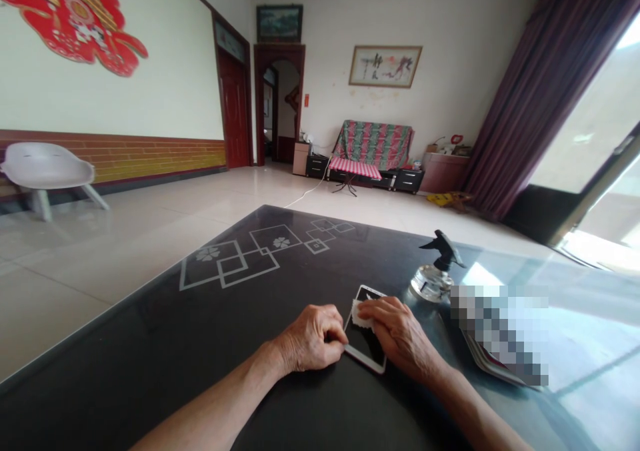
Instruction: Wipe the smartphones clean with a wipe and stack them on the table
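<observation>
A white-framed smartphone (366, 348) lies screen up on the dark glossy table (175, 364). At its left edge rests my left hand (317, 337), fingers curled, with thumb and forefinger pinching the frame. My right hand (403, 334) presses a crumpled white tissue (360, 314) onto the upper part of the black screen. Those fingers are closed over the tissue and hide part of it, along with the phone's right side. Just beyond my right hand stands a clear spray bottle (433, 281) with a black trigger head.
Right of my right hand lies a blurred-out stack (500, 337) of flat items. The table's left edge runs diagonally toward the tiled floor. A white chair (47, 167) stands far left. A small table with a striped cloth (355, 168) is against the back wall.
</observation>
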Demonstrator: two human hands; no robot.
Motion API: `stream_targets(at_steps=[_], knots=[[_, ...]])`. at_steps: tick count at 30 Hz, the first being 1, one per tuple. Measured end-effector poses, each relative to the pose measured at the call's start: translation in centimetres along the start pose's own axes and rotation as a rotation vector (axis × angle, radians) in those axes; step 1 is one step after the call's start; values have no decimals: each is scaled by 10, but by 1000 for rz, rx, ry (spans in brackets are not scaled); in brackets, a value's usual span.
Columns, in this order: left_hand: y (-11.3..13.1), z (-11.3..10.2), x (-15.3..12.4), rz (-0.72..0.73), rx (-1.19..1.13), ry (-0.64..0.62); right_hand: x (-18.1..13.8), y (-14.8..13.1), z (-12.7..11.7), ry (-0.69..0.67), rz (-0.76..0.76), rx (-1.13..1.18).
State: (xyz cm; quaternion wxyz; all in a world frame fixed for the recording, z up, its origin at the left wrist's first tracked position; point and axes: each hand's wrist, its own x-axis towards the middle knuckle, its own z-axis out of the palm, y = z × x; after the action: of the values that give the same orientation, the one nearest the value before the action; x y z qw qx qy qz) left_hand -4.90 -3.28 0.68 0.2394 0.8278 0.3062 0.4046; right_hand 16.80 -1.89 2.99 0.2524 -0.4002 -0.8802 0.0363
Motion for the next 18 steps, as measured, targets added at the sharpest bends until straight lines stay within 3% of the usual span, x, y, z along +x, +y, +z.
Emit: stream_targets(at_steps=[6, 12, 18], knots=[[0, 0, 1, -3, 5, 3, -3, -11, -1, 0, 1, 11], [-1, 1, 2, 11, 8, 8, 3, 4, 5, 20, 75, -91], [2, 2, 1, -35, 72, 26, 14, 18, 6, 43, 45, -131]])
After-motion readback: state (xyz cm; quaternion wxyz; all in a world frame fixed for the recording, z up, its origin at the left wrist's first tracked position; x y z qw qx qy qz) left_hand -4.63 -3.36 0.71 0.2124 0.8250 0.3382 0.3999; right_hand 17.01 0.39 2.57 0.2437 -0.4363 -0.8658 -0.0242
